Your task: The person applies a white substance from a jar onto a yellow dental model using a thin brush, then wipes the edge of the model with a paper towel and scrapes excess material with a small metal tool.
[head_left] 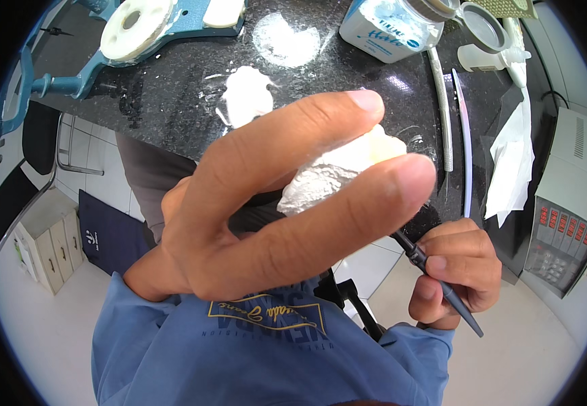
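Note:
My left hand is raised close in front of me, fingers wrapped around a rough white plaster piece. Part of that piece has a smoother, cream-coloured surface near my fingertips; its far side is hidden by the fingers. Lower right, my right hand pinches a slim dark pen-like tool between thumb and fingers. The tool slants up toward the plaster piece, and its upper end disappears behind my left hand, so I cannot tell whether it touches. A white plaster smear lies on the black speckled counter beyond my left hand.
A blue dental articulator with a white plaster disc stands far left. At the far right are a white jar, a translucent bottle, two slender tools, crumpled tissue and a box with red displays.

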Demonstrator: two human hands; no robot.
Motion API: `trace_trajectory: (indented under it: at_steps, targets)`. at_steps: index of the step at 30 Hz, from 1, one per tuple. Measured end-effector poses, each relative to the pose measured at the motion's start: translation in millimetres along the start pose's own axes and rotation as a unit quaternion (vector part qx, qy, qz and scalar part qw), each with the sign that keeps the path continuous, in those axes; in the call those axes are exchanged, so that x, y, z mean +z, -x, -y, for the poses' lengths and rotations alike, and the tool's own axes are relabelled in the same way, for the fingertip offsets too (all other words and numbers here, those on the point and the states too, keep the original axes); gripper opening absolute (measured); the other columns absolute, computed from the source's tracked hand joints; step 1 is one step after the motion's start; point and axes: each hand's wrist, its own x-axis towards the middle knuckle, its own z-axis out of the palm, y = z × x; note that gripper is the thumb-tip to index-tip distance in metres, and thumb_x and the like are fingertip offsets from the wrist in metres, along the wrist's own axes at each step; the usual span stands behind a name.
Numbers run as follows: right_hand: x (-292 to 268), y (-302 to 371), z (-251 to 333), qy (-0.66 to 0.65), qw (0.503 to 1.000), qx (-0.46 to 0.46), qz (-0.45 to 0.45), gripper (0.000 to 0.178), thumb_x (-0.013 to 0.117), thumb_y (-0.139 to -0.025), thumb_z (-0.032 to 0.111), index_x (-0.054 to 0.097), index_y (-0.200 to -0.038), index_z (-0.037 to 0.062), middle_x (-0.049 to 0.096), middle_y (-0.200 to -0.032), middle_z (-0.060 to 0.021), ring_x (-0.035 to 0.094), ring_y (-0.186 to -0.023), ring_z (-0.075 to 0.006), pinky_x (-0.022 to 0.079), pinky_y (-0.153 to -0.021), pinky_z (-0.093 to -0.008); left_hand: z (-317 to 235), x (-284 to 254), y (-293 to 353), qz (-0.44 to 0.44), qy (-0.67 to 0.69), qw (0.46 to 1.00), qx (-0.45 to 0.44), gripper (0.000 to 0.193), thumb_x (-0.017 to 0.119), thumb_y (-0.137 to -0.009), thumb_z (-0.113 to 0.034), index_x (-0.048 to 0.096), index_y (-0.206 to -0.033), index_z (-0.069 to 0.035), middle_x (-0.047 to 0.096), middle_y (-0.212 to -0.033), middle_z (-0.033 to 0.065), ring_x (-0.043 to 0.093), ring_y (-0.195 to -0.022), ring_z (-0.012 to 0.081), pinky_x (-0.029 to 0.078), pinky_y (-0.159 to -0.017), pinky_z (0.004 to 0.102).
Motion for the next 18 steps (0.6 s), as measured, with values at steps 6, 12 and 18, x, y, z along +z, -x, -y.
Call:
trace_trajectory:
  at_steps: [6, 12, 18]
  targets:
    - [-1.7, -0.7, -1.1, 0.009, 1.000, -0.009, 0.015, 0.022, 0.073, -0.060, -0.002, 0.064, -0.080, 0.0040, 0.062, -0.068, -0.0080, 0.061, -0.057, -0.0191, 0.050, -0.051, -0.0262, 0.1, 0.0, 0.0, 0.000, 0.000, 1.000, -0.001, 0.075, 0.076, -0.073, -0.003, 0.036, -0.136, -0.007, 0.043, -0.127, 0.0273, 0.060, -0.104, 0.0348, 0.057, -0.083, 0.0391]
    - [-1.9, -1.4, -2.9, 0.001, 1.000, -0.022, 0.022, 0.023, 0.073, -0.060, -0.003, 0.063, -0.080, 0.0033, 0.061, -0.069, -0.0083, 0.060, -0.057, -0.0186, 0.049, -0.049, -0.0257, -0.7, 0.2, -0.7, 0.000, -0.004, 1.000, -0.002, 0.074, 0.076, -0.073, -0.002, 0.037, -0.135, -0.008, 0.043, -0.127, 0.0268, 0.060, -0.103, 0.0343, 0.057, -0.082, 0.0387]
    - [-3.7, -1.4, -2.0, -0.002, 0.999, -0.019, 0.030, 0.024, 0.073, -0.060, -0.003, 0.064, -0.081, 0.0030, 0.061, -0.069, -0.0083, 0.060, -0.057, -0.0189, 0.049, -0.050, -0.0259, -0.5, -0.2, -1.7, -0.001, -0.004, 1.000, -0.002, 0.073, 0.076, -0.073, -0.002, 0.037, -0.134, -0.009, 0.044, -0.126, 0.0263, 0.060, -0.102, 0.0339, 0.057, -0.082, 0.0383]
